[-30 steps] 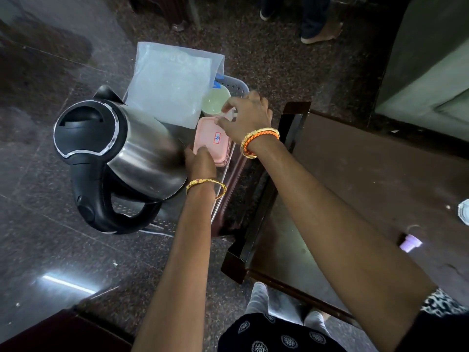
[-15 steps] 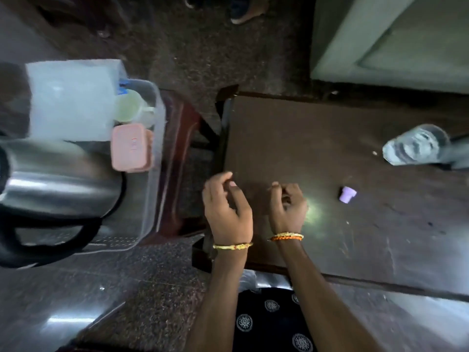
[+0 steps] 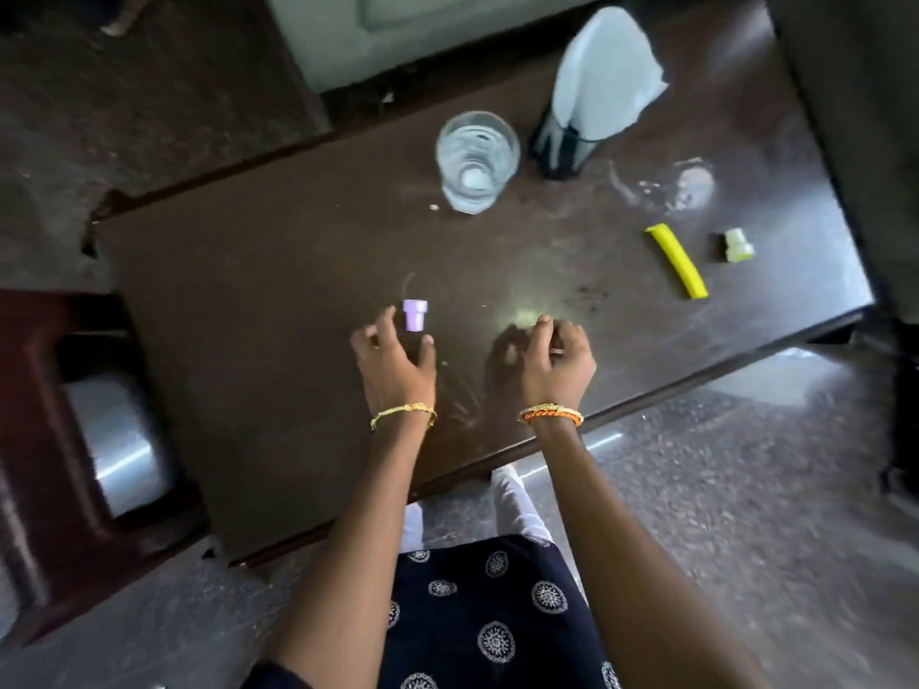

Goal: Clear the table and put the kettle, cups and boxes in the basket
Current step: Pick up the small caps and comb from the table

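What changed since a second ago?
Both hands left the pink box in the basket and came back over the table. Left hand now reaches round the purple cap, not yet gripping; right hand hovers, curled and holding nothing. The cap and glass look unmoved.

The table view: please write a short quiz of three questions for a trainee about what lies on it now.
1. True or false: the left hand grips the purple cap.
2. Which thing stands nearest the clear glass? A) dark holder with white paper B) yellow stick C) small white piece
3. Fill in: the right hand has its fingers ____ and holds nothing visible.

Key
1. False: the fingers are spread beside it, not closed on it.
2. A
3. curled
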Demonstrator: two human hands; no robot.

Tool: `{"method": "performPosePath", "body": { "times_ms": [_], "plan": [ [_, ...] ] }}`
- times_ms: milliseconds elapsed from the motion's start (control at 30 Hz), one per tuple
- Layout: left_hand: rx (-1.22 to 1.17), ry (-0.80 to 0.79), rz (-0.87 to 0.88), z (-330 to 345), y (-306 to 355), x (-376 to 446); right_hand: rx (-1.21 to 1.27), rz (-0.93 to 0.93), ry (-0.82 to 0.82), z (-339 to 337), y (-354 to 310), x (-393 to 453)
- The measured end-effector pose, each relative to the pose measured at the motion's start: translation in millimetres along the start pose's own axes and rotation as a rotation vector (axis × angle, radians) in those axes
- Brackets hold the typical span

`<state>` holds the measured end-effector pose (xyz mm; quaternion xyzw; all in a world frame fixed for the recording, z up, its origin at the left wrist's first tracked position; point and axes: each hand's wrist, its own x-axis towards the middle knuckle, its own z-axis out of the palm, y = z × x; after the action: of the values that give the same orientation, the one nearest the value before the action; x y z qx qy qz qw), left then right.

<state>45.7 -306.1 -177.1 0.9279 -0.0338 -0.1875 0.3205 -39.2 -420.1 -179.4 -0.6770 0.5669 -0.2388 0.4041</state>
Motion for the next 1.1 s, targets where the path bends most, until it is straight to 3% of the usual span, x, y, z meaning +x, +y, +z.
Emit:
{"method": "performPosePath", "body": {
  "times_ms": [267,467,700,833,1000,1100],
  "plan": [
    [0.14,0.03,-0.007,53,52,4,0.004,0.1,0.175,-66,34,86],
    [0.036,-0.043,0.171,95,101,-19,-0.067,0.181,0.323,-104,41,160],
    [-0.129,-0.174,0.199,140,156,-24,-0.352,0.262,0.104,-111,49,239],
    [-0.239,-0.175,0.16,150,169,-18,-0.395,0.291,-0.001,-107,58,252],
    [-0.416,-0.206,-0.064,143,161,-18,-0.246,0.285,0.05,-116,58,224],
    [-0.495,-0.223,-0.096,131,142,-24,-0.114,0.233,-0.033,-115,52,177]
  ]
}}
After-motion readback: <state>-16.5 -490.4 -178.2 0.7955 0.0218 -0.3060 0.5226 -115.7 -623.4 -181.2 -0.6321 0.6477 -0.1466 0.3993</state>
